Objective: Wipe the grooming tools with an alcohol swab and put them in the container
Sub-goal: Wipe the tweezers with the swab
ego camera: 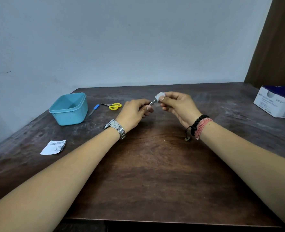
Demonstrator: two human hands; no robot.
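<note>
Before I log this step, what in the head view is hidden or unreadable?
- Metal tool: left hand covers its handle, swab in the right hand wraps its tip; type unclear.
- Blue container: near wall hides part of its floor.
- Swab box: cut by the right edge, print too small.
- Torn wrapper: text too small.

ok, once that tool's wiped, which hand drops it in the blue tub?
Left, probably. The left hand already grips the metal tool and is nearer the blue container; the right hand pinches the swab.
</note>
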